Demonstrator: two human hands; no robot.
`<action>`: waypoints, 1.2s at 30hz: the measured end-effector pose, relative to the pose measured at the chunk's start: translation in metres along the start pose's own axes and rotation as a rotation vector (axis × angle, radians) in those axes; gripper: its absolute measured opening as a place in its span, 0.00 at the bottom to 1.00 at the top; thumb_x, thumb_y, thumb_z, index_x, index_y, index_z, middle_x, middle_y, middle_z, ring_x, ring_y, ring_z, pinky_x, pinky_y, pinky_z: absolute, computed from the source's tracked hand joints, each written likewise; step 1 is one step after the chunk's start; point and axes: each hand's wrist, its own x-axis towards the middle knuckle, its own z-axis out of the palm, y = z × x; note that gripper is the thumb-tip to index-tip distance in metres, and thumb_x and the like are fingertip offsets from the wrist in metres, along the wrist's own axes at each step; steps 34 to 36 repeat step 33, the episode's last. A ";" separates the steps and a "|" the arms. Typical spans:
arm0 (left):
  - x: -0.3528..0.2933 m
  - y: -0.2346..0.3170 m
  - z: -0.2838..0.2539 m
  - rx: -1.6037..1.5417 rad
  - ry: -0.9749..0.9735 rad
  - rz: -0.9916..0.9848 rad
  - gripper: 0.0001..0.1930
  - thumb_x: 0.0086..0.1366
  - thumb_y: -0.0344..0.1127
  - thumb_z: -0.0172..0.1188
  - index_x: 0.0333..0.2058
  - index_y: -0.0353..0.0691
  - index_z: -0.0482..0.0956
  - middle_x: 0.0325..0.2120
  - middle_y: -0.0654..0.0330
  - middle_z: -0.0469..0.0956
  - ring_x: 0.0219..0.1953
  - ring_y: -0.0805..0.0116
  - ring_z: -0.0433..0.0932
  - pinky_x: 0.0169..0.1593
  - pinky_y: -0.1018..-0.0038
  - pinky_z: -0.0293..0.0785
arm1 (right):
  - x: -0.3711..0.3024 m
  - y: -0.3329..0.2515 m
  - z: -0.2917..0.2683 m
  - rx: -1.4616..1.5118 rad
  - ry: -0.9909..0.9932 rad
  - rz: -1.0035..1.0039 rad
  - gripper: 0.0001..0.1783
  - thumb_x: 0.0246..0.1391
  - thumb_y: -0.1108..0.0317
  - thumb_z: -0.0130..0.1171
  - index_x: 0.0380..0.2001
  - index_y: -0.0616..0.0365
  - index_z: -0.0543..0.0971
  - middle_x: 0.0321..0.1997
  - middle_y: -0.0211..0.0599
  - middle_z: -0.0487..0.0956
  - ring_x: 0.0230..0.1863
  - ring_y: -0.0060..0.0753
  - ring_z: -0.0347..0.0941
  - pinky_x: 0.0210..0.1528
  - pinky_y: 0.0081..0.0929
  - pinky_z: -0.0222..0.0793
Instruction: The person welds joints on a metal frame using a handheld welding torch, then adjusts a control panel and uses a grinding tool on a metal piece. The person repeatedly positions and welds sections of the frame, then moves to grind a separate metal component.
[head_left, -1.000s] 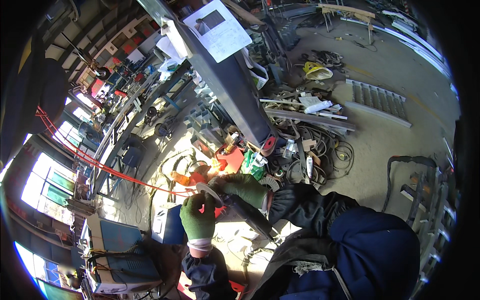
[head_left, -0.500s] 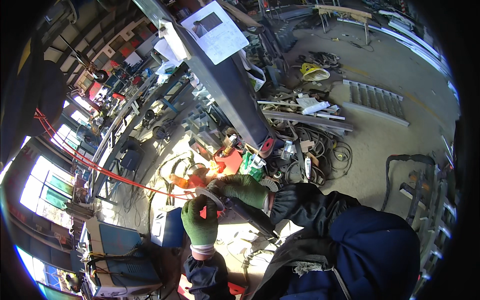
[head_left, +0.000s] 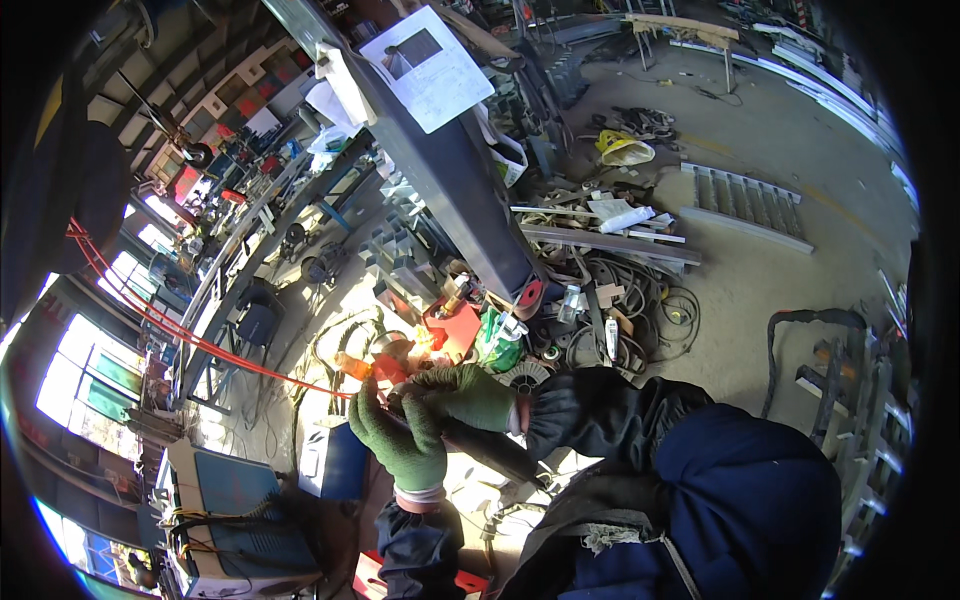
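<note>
Both my hands wear green knit gloves and meet in front of me at the head of a dark angle grinder (head_left: 500, 452). My right hand (head_left: 468, 396) closes over the grinder's head from the right. From the left, my left hand (head_left: 402, 448) reaches up with its fingers bent around the same end, thumb side toward the right hand. The grinder's body slants down to the right beneath my right wrist. Its disc is hidden behind my gloves in this view.
A thick grey steel beam (head_left: 440, 180) with a pinned paper drawing (head_left: 427, 85) rises ahead. Past my hands lie an orange bottle (head_left: 352, 366), a green bag (head_left: 498, 345) and coiled cables (head_left: 680, 315). A blue-topped machine (head_left: 225, 500) stands left; red hoses (head_left: 190, 338) cross there.
My left hand has turned and its fingers have closed in at the grinder's head, covering the disc that showed before. Both hands and the grinder have shifted slightly left.
</note>
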 end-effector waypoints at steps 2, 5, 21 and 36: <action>0.004 -0.006 -0.007 0.066 -0.026 0.113 0.30 0.73 0.40 0.63 0.67 0.28 0.71 0.61 0.38 0.70 0.64 0.38 0.69 0.70 0.50 0.64 | 0.003 0.006 0.004 0.093 -0.014 -0.042 0.17 0.68 0.67 0.69 0.57 0.59 0.85 0.50 0.32 0.88 0.48 0.24 0.83 0.54 0.26 0.80; 0.013 -0.007 -0.020 0.240 -0.105 0.339 0.29 0.69 0.44 0.68 0.62 0.32 0.75 0.58 0.41 0.73 0.60 0.38 0.71 0.66 0.47 0.66 | 0.008 0.007 0.003 0.011 -0.022 -0.148 0.16 0.68 0.65 0.68 0.55 0.59 0.87 0.48 0.31 0.88 0.45 0.24 0.84 0.52 0.25 0.80; -0.009 -0.015 -0.014 -0.540 -0.169 -0.539 0.29 0.85 0.55 0.48 0.70 0.37 0.67 0.48 0.55 0.80 0.39 0.67 0.81 0.35 0.72 0.80 | -0.008 -0.009 -0.013 -0.292 0.034 -0.152 0.19 0.63 0.63 0.76 0.53 0.60 0.88 0.40 0.30 0.89 0.41 0.22 0.83 0.46 0.23 0.80; -0.055 0.000 0.024 -0.088 -0.045 -0.011 0.11 0.80 0.39 0.60 0.50 0.38 0.73 0.46 0.56 0.72 0.50 0.63 0.72 0.56 0.66 0.69 | -0.035 0.026 -0.047 -0.589 -0.059 -0.256 0.22 0.74 0.48 0.63 0.55 0.54 0.85 0.40 0.32 0.87 0.38 0.21 0.83 0.44 0.25 0.79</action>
